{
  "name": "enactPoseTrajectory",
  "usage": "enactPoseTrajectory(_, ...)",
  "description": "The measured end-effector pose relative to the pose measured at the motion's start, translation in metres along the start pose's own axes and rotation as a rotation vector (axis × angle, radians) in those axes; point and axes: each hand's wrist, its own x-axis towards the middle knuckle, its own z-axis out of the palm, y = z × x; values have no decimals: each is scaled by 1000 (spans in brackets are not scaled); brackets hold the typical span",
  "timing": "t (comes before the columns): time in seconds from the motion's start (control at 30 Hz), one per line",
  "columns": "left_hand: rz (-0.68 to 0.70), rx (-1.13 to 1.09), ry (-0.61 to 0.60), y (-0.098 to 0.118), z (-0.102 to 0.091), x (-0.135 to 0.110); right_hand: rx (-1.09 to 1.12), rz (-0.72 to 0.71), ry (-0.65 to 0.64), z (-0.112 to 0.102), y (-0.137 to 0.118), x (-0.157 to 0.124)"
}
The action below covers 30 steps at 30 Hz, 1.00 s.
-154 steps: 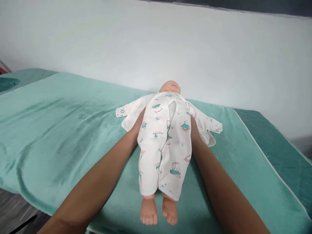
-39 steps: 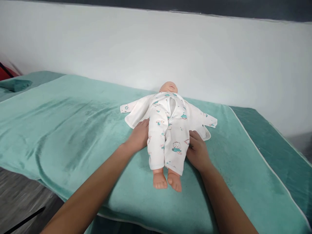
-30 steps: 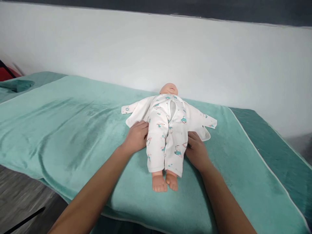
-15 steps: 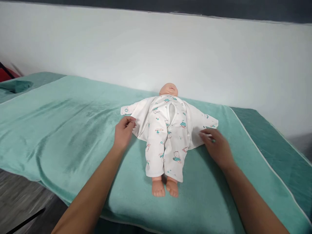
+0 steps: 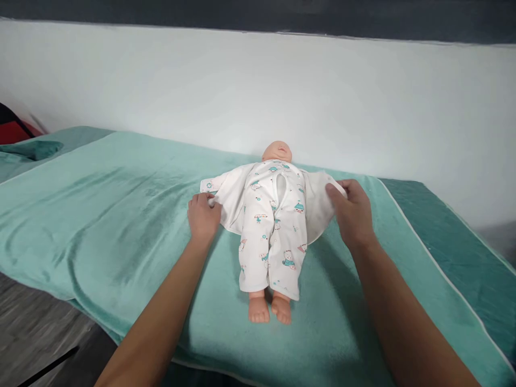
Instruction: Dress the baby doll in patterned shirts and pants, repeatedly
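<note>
A baby doll (image 5: 278, 151) lies on its back on a teal blanket (image 5: 121, 215), head toward the wall, bare feet toward me. It wears white printed trousers (image 5: 272, 242) and lies on an open white printed shirt (image 5: 234, 196). My left hand (image 5: 203, 215) is closed, pinching the shirt's left edge near its sleeve. My right hand (image 5: 353, 212) grips the shirt's right flap and holds it lifted and folded toward the doll's body.
A white wall (image 5: 258, 91) runs right behind the doll's head. A darker green cover (image 5: 463, 242) shows under the blanket at the right. A folded green cloth (image 5: 32, 149) and something red (image 5: 12, 129) lie far left. Dark floor (image 5: 32, 333) shows below left.
Both hands left the doll's hips and moved outward to the shirt's edges. The right hand has taken the right flap and raised it toward the doll; the right sleeve no longer lies spread.
</note>
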Motion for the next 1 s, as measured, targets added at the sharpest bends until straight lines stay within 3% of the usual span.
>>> enactPoseTrajectory(0.1,-30,110,-7,3,-2,0,-53,-334,-297,22,-33,-23)
enactPoseTrajectory(0.17,-48,166,-12,4,-3,0,-199,-497,-414,30,-41,-41)
enactPoseTrajectory(0.3,-58,239,-35,5,-3,0,-426,-626,-239,26,-23,-68)
enactPoseTrajectory(0.37,-55,249,-47,4,-2,0,-467,-618,-168,19,-11,-73)
enactPoseTrajectory(0.5,-49,229,-57,2,-3,2,-385,-514,-166,10,0,-73)
enactPoseTrajectory(0.6,-71,83,-57,0,-5,1,-269,-495,-274,4,1,-69)
enactPoseTrajectory(0.77,-81,-408,-17,-1,-9,-5,-71,-427,-471,-2,2,-65)
enactPoseTrajectory(0.87,-70,-541,-23,0,-10,-7,-4,-347,-450,0,7,-64)
enactPoseTrajectory(1.0,-68,-559,-47,5,-10,-9,-19,-297,-355,6,9,-65)
